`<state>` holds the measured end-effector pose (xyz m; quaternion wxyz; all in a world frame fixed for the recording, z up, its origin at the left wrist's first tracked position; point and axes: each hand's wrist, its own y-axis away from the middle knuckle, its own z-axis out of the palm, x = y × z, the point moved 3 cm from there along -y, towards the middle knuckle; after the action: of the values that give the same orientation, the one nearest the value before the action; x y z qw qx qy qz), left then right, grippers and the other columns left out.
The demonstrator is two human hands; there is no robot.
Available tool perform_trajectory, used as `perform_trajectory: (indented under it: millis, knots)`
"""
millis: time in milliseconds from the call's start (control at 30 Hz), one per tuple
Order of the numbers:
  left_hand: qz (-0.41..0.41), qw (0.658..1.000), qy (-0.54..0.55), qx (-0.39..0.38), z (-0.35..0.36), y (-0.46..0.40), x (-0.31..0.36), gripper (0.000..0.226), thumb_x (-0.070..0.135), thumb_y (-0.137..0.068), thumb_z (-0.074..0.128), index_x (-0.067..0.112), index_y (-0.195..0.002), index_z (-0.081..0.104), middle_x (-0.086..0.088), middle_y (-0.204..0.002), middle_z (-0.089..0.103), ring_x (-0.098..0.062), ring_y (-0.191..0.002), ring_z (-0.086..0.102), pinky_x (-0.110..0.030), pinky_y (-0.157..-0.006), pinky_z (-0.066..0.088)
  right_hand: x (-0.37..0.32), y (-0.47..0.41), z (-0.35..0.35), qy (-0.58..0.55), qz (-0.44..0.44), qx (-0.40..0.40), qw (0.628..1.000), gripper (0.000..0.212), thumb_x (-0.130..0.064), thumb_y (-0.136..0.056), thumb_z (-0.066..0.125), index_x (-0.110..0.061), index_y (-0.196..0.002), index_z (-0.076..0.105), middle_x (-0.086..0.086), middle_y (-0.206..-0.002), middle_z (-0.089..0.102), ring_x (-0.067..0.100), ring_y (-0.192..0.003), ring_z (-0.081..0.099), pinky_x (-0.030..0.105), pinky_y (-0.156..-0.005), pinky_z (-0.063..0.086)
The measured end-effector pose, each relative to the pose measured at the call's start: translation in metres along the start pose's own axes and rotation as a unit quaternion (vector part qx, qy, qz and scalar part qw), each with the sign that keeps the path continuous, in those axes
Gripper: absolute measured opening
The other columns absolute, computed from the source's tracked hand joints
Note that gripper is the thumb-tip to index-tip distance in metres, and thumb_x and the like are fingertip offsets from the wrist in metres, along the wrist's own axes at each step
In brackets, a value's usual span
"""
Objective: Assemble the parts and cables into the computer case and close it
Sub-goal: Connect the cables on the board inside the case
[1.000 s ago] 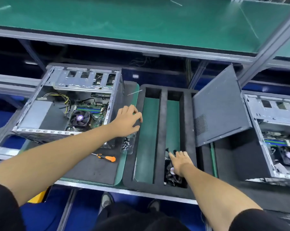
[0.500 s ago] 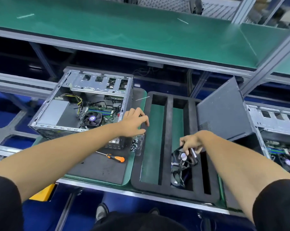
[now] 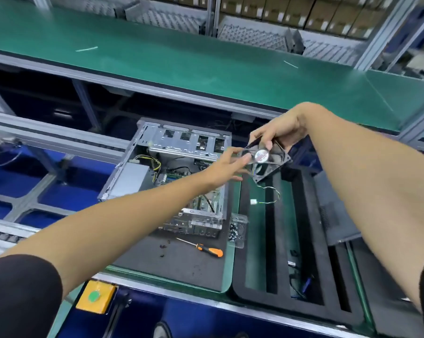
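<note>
Case fan (image 3: 267,164) held up between two hands.
Right hand (image 3: 277,132) pinches its top edge; left hand (image 3: 227,170), fingers extended, touches its left side above the open computer case (image 3: 172,172).

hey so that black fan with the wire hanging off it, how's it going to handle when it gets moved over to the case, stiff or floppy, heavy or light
The fan looks light: the right hand holds it up by fingertips alone. Its square frame seems rigid, so a grip on the edges should hold. The thin wire and white plug dangle loosely and will probably swing and could snag on the computer case.
</note>
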<state>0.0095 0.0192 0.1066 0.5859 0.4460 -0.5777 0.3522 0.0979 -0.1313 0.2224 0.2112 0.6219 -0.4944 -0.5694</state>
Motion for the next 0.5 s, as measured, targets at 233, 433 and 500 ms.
perform_trajectory:
  millis: [233, 433, 500]
  knots:
    - [0.033, 0.989, 0.116, 0.082, -0.100, 0.013, 0.009, 0.022, 0.018, -0.102, 0.062, 0.015, -0.122, 0.055, -0.009, -0.105, 0.068, -0.022, -0.094, 0.067, -0.037, -0.082, 0.060, -0.090, -0.041, 0.023, -0.030, -0.137, 0.072, 0.987, 0.055, 0.017, -0.088, 0.041, -0.019, -0.126, 0.056, 0.004, -0.083, 0.070, 0.020, -0.075, 0.067, 0.033, -0.067, 0.056]
    - [-0.020, 0.989, 0.124, 0.074, -0.168, 0.046, -0.033, 0.021, 0.005, -0.098, 0.064, 0.012, -0.104, 0.045, -0.018, -0.100, 0.073, -0.031, -0.097, 0.074, -0.047, -0.083, 0.062, -0.107, -0.106, 0.062, -0.147, -0.212, 0.154, 0.954, 0.054, -0.003, -0.088, 0.057, -0.021, -0.137, 0.048, 0.012, -0.132, 0.048, 0.024, -0.110, 0.053, 0.040, -0.086, 0.050]
    - [-0.041, 0.991, 0.100, 0.083, -0.185, 0.055, -0.050, 0.026, 0.003, -0.098, 0.064, 0.006, -0.113, 0.043, -0.018, -0.102, 0.072, -0.033, -0.102, 0.073, -0.056, -0.095, 0.057, -0.096, -0.127, 0.081, -0.133, -0.167, 0.104, 0.971, 0.059, -0.006, -0.080, 0.065, -0.020, -0.132, 0.042, 0.011, -0.140, 0.047, 0.028, -0.120, 0.055, 0.044, -0.092, 0.051]
